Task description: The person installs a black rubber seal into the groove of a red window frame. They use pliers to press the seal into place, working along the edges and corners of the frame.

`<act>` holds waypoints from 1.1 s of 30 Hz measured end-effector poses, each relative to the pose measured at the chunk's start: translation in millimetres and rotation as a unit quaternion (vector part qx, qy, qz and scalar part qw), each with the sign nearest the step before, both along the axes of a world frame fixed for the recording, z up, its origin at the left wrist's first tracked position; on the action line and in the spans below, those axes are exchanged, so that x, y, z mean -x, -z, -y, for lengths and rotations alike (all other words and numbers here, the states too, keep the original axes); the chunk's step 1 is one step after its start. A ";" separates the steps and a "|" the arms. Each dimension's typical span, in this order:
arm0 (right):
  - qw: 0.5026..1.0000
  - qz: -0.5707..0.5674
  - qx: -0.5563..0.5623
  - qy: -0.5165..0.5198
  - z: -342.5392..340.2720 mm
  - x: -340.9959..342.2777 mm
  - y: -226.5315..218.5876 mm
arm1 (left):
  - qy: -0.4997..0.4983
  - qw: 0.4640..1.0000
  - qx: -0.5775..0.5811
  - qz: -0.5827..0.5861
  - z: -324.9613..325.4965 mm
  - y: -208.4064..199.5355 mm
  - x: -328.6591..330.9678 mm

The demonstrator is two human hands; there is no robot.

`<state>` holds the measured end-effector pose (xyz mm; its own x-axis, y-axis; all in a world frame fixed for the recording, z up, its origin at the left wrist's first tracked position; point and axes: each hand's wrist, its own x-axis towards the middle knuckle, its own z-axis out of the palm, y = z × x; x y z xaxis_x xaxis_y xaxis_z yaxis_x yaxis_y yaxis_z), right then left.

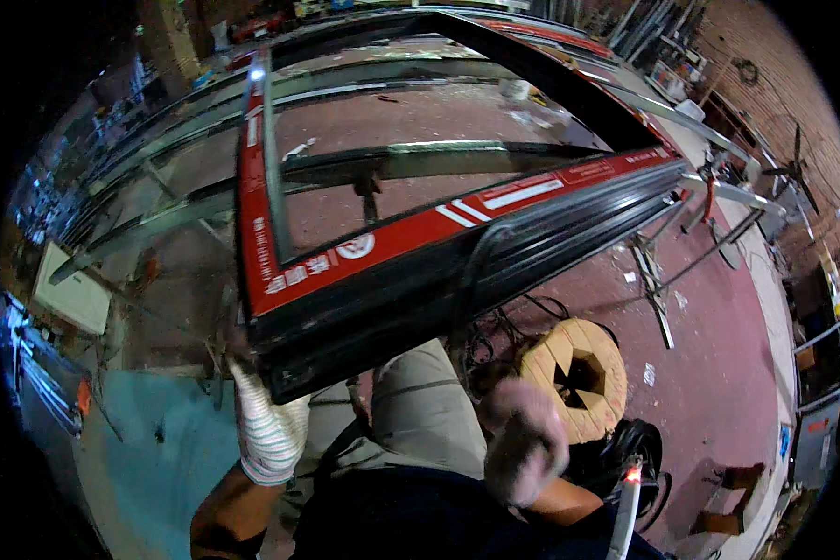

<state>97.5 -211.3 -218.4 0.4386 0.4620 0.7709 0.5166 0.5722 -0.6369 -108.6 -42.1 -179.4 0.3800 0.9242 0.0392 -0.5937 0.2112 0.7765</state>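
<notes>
Right hand (525,439) was motion-blurred, gloved, free of the frame; its grip couldn't be told. Left hand (266,425), in a striped glove, was closed under the near corner of the black window frame (457,271), fingers hidden behind it. Frame with red film stretched away above the grip. Beyond: wooden cable spool (577,373), red floor (709,345), brick wall (793,84).

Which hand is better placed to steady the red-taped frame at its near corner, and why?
Left. The left hand, in a striped glove, is already at the frame corner's underside; the right hand is blurred, lower down and apart from it.
</notes>
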 end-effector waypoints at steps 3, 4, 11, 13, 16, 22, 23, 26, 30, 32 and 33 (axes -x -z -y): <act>0.951 0.058 -0.104 -0.284 16.4 -4.4 -47.6 | -0.034 0.997 -0.063 -0.040 -1.9 46.8 1.7; 0.893 0.090 -0.114 -0.426 17.0 -9.5 -51.2 | -0.024 0.992 -0.105 -0.063 -0.1 63.0 3.6; 0.907 -0.036 -0.196 -0.370 24.6 18.9 -85.7 | 0.163 0.932 -0.159 -0.281 31.7 134.2 -22.4; 0.900 -0.025 -0.260 -0.348 10.7 24.8 -83.0 | 0.186 0.909 -0.170 -0.332 36.2 162.8 -16.0; 0.871 0.014 -0.357 -0.337 -10.1 25.3 -78.5 | 0.219 0.889 -0.171 -0.364 37.0 164.7 -6.9; 0.898 -0.073 -0.189 -0.391 9.9 18.4 -87.7 | 0.223 0.853 -0.213 -0.422 40.7 164.8 -8.8; 0.904 -0.085 -0.187 -0.375 14.1 22.5 -79.5 | 0.220 0.854 -0.208 -0.423 40.0 165.2 -8.9; 0.893 -0.040 -0.193 -0.406 7.5 13.9 -74.5 | 0.212 0.862 -0.187 -0.421 39.6 170.5 -8.4; 0.892 -0.044 -0.183 -0.410 3.4 13.8 -77.7 | 0.196 0.861 -0.198 -0.426 39.7 167.9 -4.5; 0.906 -0.054 -0.165 -0.385 9.8 13.3 -76.2 | 0.207 0.867 -0.181 -0.415 39.4 164.1 -5.9; 0.918 -0.060 -0.153 -0.362 16.1 13.3 -76.5 | 0.219 0.863 -0.185 -0.416 39.3 163.1 -8.8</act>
